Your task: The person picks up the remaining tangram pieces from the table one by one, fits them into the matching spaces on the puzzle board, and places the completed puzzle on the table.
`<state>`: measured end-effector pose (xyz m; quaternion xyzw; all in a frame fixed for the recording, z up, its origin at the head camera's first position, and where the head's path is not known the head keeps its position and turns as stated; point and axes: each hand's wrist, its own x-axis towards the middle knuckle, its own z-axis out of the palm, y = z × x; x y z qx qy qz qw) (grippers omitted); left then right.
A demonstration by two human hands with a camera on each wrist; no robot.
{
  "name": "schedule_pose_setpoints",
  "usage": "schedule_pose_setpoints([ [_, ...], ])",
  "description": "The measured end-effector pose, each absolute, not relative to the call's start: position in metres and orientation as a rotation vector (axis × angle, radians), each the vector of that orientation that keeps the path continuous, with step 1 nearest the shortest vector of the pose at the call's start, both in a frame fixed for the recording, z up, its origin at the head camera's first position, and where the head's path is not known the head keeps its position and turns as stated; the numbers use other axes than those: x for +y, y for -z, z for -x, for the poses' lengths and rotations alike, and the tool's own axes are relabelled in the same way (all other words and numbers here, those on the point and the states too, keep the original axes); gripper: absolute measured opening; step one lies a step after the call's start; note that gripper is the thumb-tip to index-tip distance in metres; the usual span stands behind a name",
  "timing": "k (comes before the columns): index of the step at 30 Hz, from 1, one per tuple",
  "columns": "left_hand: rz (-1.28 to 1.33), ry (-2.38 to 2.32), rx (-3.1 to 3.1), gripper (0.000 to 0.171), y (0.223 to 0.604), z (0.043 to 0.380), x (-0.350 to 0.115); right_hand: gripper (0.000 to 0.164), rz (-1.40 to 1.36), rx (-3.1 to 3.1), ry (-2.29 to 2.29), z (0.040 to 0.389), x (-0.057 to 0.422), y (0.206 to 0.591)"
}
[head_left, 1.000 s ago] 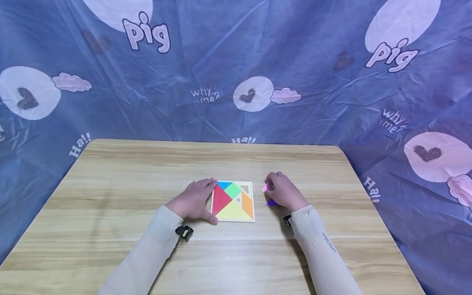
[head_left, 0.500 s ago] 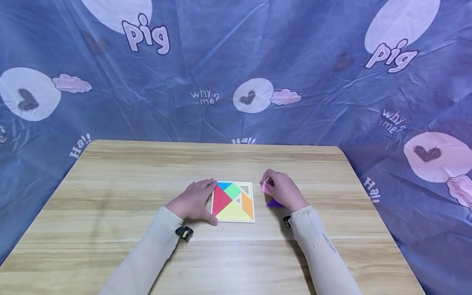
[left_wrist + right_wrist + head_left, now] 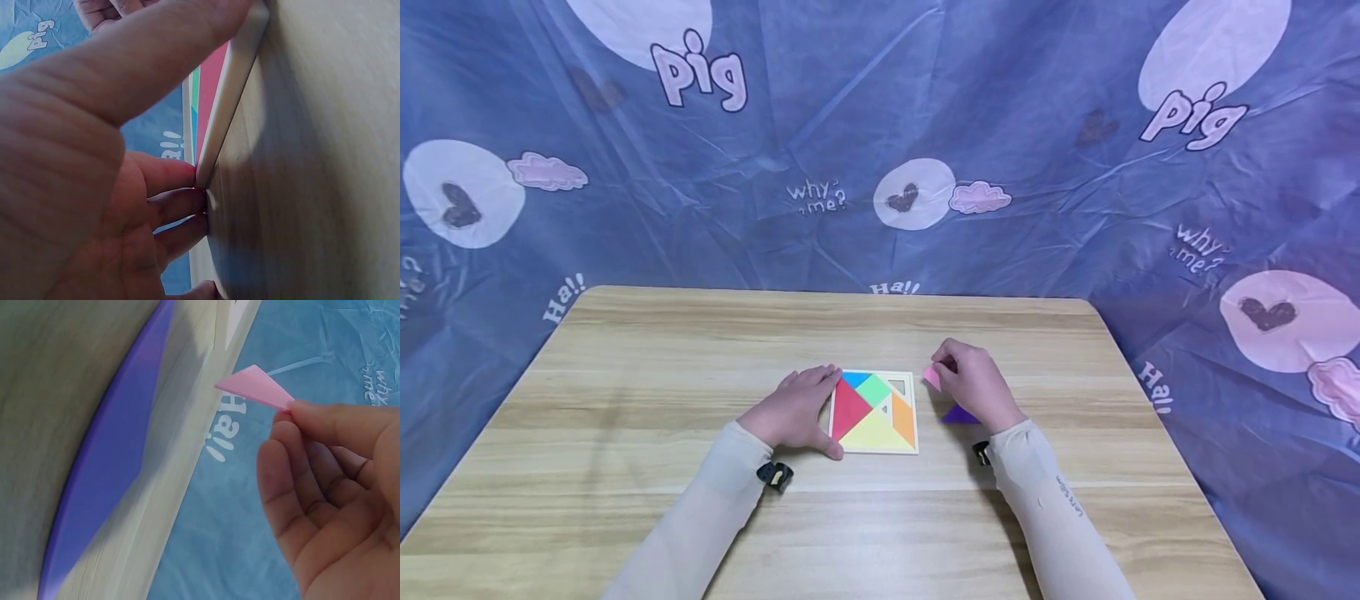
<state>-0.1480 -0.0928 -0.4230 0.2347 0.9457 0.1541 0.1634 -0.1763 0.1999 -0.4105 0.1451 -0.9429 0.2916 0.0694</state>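
In the head view a square tangram tray (image 3: 876,453) with a pale rim lies on the table. Red, yellow, blue, green and orange pieces sit in it; gaps show at its upper right and between the yellow and orange pieces. My left hand (image 3: 797,408) holds the tray's left side, thumb at the near corner and fingers at the far one. My right hand (image 3: 977,383) pinches a small pink triangle (image 3: 255,384) between thumb and index finger, raised just right of the tray. Below that hand a larger purple triangle (image 3: 959,415) lies on the table.
The wooden table (image 3: 700,333) has rounded far corners. A blue printed cloth (image 3: 850,100) hangs behind it and along both sides. Black wrist straps (image 3: 775,475) sit at both sleeve cuffs.
My right hand has moved slightly left and away from me with the pink triangle, nearer the tray, uncovering more of the purple triangle. My left hand and the tray have stayed put.
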Motion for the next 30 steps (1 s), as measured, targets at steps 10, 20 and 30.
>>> schedule_pose_setpoints([
  [10,-0.641,-0.45,2.692,0.122,0.423,0.144,-0.091,0.005,-0.397,-2.754,-1.282,0.17,0.192,0.407],
  [20,-0.636,-0.438,2.697,0.123,0.422,0.141,-0.089,0.006,-0.421,-2.78,-1.51,0.165,0.185,0.412],
  [30,-0.616,-0.432,2.697,0.123,0.423,0.138,-0.086,0.009,-0.52,-2.808,-1.54,0.161,0.177,0.417],
])
